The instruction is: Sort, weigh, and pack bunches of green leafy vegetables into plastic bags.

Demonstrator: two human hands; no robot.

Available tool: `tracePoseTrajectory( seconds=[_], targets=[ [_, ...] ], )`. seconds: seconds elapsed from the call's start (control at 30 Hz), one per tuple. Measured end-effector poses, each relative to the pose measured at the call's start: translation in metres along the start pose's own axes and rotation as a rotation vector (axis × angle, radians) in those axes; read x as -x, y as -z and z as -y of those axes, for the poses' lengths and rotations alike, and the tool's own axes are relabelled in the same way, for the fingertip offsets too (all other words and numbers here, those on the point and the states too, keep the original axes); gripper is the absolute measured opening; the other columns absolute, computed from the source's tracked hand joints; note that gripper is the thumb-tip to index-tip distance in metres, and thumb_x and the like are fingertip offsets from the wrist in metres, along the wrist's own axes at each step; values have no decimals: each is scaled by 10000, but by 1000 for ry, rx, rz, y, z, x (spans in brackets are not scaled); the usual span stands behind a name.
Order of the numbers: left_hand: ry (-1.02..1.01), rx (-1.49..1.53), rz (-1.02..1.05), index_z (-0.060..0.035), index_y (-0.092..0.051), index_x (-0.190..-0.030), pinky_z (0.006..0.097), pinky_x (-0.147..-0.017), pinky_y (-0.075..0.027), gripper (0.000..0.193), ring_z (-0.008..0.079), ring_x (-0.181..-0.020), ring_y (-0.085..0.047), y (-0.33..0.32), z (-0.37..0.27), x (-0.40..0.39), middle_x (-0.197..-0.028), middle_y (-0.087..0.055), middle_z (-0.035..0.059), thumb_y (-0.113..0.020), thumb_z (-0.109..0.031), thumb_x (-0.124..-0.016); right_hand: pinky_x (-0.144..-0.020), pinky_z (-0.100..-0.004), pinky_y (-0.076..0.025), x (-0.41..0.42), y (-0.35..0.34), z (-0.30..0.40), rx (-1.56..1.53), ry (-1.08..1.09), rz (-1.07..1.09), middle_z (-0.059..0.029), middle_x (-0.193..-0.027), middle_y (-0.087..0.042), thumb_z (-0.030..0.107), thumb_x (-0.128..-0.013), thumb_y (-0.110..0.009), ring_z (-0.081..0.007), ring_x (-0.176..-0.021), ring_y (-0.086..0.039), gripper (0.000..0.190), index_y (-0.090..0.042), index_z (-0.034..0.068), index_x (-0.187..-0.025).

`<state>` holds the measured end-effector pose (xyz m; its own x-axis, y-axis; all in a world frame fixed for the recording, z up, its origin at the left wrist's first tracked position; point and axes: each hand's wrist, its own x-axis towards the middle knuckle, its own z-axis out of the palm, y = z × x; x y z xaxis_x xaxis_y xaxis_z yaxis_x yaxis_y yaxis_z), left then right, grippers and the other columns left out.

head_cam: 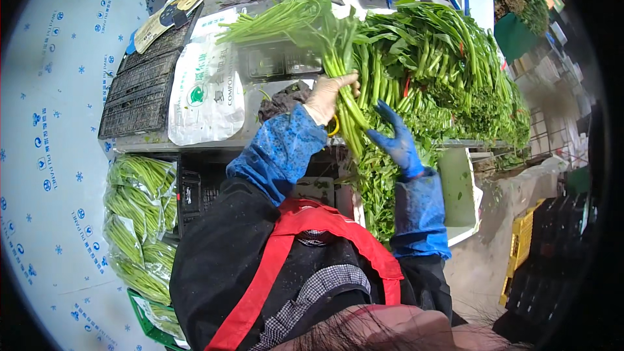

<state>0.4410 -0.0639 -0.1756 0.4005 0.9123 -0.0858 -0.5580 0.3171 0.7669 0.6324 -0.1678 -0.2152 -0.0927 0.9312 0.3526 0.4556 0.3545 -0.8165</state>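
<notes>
My left hand grips a bunch of long-stemmed leafy greens around the stems, leaves pointing away from me. Below that grip the stems slant down to the right. My right hand, in a blue glove, has its thumb and fingers spread beside the stem ends; whether the fingertips touch them is hard to tell. A large pile of similar greens covers the right side of the table, with red ties on some bunches. Another bunch lies farther back on the left. Near my left wrist shows a yellow loop, partly hidden.
A white printed sack and black plastic crates occupy the table's left. Bagged green stems are stacked at lower left. A white foam box stands below the table's right edge. Yellow and black crates stand farther right.
</notes>
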Motion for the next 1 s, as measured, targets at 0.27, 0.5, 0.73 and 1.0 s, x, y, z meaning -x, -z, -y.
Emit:
tracePoseTrajectory(
  seconds=[0.27,0.5,0.73,1.0],
  targets=[
    [111,138,72,-32,-576,-1009,295,-702,-507,277,178,-766,-614,34,-27,-1,-869,-639,78,-666,-169,-786,-867,-281,-427,-54,-87,43,-658,-318,-55,-105,-1081,-571,87,-759,-691,-153,-950,-544,536,-431,-40,-1211],
    [84,-66,150,-35,-564,-1060,316,-737,-507,289,186,-820,-616,87,-43,1,-970,-631,95,-640,-143,-803,-823,-282,-440,-91,-113,18,-494,-433,140,-85,-1042,-596,176,-833,-606,-162,-908,-566,422,-477,-26,-1180],
    [336,18,3,-32,-604,-935,314,-628,-510,216,175,-695,-602,125,-67,-2,-823,-632,56,-678,-32,-732,-825,-291,-430,-104,-143,16,-314,-420,3,-99,-1001,-614,243,-855,-575,-178,-886,-572,439,-477,-44,-1172],
    [296,-74,-140,-13,-568,-908,313,-557,-519,229,197,-638,-600,146,-62,-10,-768,-616,77,-684,-10,-710,-701,-325,-466,-113,-163,21,126,-302,65,-104,-911,-628,242,-878,-538,-220,-780,-595,381,-486,-22,-1147]
  ],
)
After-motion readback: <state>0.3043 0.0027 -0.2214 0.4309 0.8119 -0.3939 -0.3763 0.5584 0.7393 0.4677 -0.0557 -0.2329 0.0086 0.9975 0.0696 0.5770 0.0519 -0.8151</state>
